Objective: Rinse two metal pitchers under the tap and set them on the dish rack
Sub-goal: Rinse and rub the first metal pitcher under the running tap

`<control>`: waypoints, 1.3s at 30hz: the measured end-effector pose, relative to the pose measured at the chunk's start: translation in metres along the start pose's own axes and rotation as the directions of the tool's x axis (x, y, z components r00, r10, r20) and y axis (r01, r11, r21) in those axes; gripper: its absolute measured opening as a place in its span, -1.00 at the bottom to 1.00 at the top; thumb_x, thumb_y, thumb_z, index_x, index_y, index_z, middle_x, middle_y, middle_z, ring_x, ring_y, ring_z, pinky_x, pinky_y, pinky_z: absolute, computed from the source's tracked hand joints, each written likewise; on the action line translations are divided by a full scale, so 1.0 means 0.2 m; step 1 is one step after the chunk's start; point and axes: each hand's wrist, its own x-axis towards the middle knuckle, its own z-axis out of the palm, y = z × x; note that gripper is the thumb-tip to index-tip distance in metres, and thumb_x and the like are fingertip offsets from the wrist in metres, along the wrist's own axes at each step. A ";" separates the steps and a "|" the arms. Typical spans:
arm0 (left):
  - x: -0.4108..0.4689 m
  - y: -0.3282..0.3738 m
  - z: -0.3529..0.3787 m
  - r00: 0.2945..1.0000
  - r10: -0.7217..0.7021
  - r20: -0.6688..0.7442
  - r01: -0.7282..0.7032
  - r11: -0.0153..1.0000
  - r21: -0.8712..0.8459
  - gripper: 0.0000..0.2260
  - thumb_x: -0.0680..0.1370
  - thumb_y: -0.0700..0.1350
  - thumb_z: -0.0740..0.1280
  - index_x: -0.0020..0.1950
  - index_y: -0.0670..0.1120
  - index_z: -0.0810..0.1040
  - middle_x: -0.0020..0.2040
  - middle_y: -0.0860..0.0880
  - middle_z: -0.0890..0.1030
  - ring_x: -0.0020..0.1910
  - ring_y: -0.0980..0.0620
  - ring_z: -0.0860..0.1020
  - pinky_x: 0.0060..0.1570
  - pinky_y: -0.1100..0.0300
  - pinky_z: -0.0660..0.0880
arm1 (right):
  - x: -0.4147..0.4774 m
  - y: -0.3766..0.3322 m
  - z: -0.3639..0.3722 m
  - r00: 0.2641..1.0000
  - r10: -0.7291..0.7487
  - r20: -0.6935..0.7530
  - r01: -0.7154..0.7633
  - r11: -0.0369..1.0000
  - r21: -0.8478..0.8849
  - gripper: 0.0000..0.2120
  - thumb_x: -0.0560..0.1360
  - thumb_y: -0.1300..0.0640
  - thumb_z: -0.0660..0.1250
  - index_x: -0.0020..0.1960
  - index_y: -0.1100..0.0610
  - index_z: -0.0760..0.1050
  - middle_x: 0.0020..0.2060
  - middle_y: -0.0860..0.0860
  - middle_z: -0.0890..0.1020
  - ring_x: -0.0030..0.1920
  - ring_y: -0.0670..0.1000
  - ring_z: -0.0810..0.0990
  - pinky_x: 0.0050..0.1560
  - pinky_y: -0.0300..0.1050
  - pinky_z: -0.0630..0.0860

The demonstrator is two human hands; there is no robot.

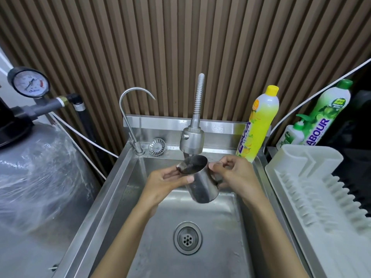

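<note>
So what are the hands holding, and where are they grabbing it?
A metal pitcher, tilted under the tap. The left hand grips its body just below the rim, and the right hand holds it at the handle side.

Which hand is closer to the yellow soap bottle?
The right hand, gripping the pitcher by its handle near the yellow soap bottle; the left hand holds the pitcher's far side.

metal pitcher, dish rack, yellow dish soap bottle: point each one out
metal pitcher (pixel 202 190): head view, on its steel side wall
dish rack (pixel 309 157): head view, on its back panel
yellow dish soap bottle (pixel 259 125): head view, on its label
</note>
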 end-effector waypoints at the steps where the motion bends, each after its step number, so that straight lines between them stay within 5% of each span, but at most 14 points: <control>1: 0.00 -0.02 0.01 1.000 0.011 0.010 -0.011 0.999 -0.042 -0.44 0.19 -0.13 0.57 0.17 -0.17 0.60 0.06 -0.06 0.68 0.09 0.06 0.62 0.17 0.25 0.50 | -0.01 -0.01 -0.01 0.997 -0.064 -0.035 0.061 0.994 -0.086 -0.73 0.38 0.14 0.45 -0.40 0.09 0.41 -0.25 0.01 0.68 -0.22 0.02 0.62 -0.11 0.08 0.61; 4: 0.00 -0.03 0.07 0.999 0.051 -0.007 -0.051 0.983 -0.176 -0.43 0.23 -0.21 0.49 0.25 -0.16 0.53 0.14 -0.04 0.64 0.15 0.12 0.58 0.08 0.37 0.50 | -0.01 -0.04 -0.03 0.983 -0.168 -0.073 0.158 0.980 -0.124 -0.74 0.40 0.17 0.44 -0.38 0.08 0.41 -0.13 -0.03 0.70 -0.11 -0.05 0.65 -0.02 -0.12 0.57; 9: 0.04 0.04 0.14 0.975 0.145 -0.165 -0.180 0.959 -0.219 -0.42 0.29 -0.43 0.46 0.16 0.08 0.47 0.07 0.19 0.59 0.05 0.37 0.56 0.11 0.45 0.45 | 0.08 0.01 0.00 0.989 -0.147 0.004 0.138 0.939 0.316 -0.80 0.46 0.30 0.35 -0.29 0.16 0.40 -0.03 -0.07 0.68 -0.08 -0.12 0.65 0.00 -0.21 0.53; 13: 0.04 0.12 0.14 0.915 0.306 -0.263 -0.318 0.948 -0.003 -0.42 0.27 -0.35 0.51 0.05 0.21 0.43 -0.03 0.41 0.53 -0.05 0.55 0.49 0.08 0.57 0.38 | 0.14 0.05 0.06 0.992 -0.059 0.116 -0.021 0.806 0.592 -0.80 0.49 0.31 0.29 -0.29 0.19 0.39 -0.15 0.01 0.67 -0.10 -0.02 0.65 0.07 -0.01 0.59; 19: 0.05 0.21 0.02 0.923 0.334 -0.191 -0.277 0.921 0.272 -0.52 0.21 -0.11 0.60 -0.09 0.32 0.47 -0.31 0.38 0.56 -0.23 0.46 0.52 -0.14 0.57 0.38 | 0.11 0.07 0.13 0.963 0.010 0.270 -0.174 0.788 0.591 -0.80 0.50 0.25 0.29 -0.30 0.17 0.40 -0.12 0.14 0.68 -0.11 0.10 0.66 -0.14 0.10 0.64; 24: 0.04 0.17 -0.01 0.967 0.207 -0.148 -0.192 0.975 0.111 -0.61 0.28 -0.31 0.53 -0.18 0.15 0.53 -0.41 0.31 0.61 -0.32 0.43 0.56 -0.25 0.59 0.41 | 0.09 0.07 0.10 0.984 0.061 0.167 -0.129 0.891 0.436 -0.82 0.46 0.17 0.37 -0.27 0.19 0.44 -0.20 0.16 0.63 -0.12 0.10 0.62 -0.17 0.09 0.64; 28: 0.06 0.07 -0.02 0.994 0.076 -0.075 -0.072 0.996 0.053 -0.62 0.28 -0.37 0.51 -0.14 0.09 0.58 -0.29 0.27 0.66 -0.21 0.38 0.60 -0.08 0.48 0.47 | 0.10 0.07 0.09 0.999 0.017 0.027 -0.023 0.969 0.247 -0.74 0.42 0.25 0.41 -0.38 0.13 0.41 -0.20 0.13 0.66 -0.21 -0.02 0.61 -0.30 -0.23 0.57; 31: 0.07 0.00 0.01 0.999 -0.020 -0.026 0.020 0.999 0.028 -0.59 0.28 -0.39 0.50 -0.01 0.01 0.60 -0.17 0.15 0.68 -0.19 0.31 0.62 0.00 0.41 0.48 | 0.11 0.06 0.10 0.995 -0.094 -0.035 0.095 0.995 0.018 -0.72 0.39 0.26 0.44 -0.39 0.08 0.39 -0.15 0.01 0.69 -0.12 -0.02 0.66 -0.06 -0.12 0.58; 33: 0.08 -0.03 0.01 0.998 -0.063 -0.023 0.063 0.998 0.006 -0.56 0.29 -0.41 0.48 0.07 -0.05 0.57 -0.12 0.09 0.66 -0.22 0.31 0.61 -0.15 0.52 0.46 | 0.11 0.05 0.11 0.985 -0.167 -0.037 0.159 0.974 -0.162 -0.76 0.39 0.19 0.44 -0.35 0.02 0.43 -0.15 -0.03 0.69 -0.10 0.05 0.63 -0.01 -0.01 0.55; 36: 0.10 -0.09 0.02 0.995 -0.098 -0.011 0.098 0.995 0.004 -0.59 0.31 -0.41 0.47 0.03 -0.01 0.56 -0.13 0.07 0.65 -0.20 0.25 0.61 -0.25 0.56 0.42 | 0.09 0.03 0.14 0.960 -0.280 -0.001 0.259 0.887 -0.383 -0.94 0.43 0.12 0.40 -0.13 0.09 0.55 -0.08 0.04 0.68 -0.09 0.07 0.60 -0.10 -0.15 0.44; 39: 0.11 -0.18 0.03 0.989 -0.150 -0.018 0.150 0.988 0.034 -0.60 0.30 -0.40 0.47 0.08 -0.10 0.58 -0.09 0.01 0.63 -0.16 0.15 0.56 -0.22 0.47 0.44 | 0.07 0.04 0.21 0.924 -0.372 0.094 0.361 0.759 -0.542 -0.83 0.47 0.15 0.32 0.05 0.15 0.51 -0.01 0.11 0.64 0.00 0.16 0.59 -0.09 -0.09 0.44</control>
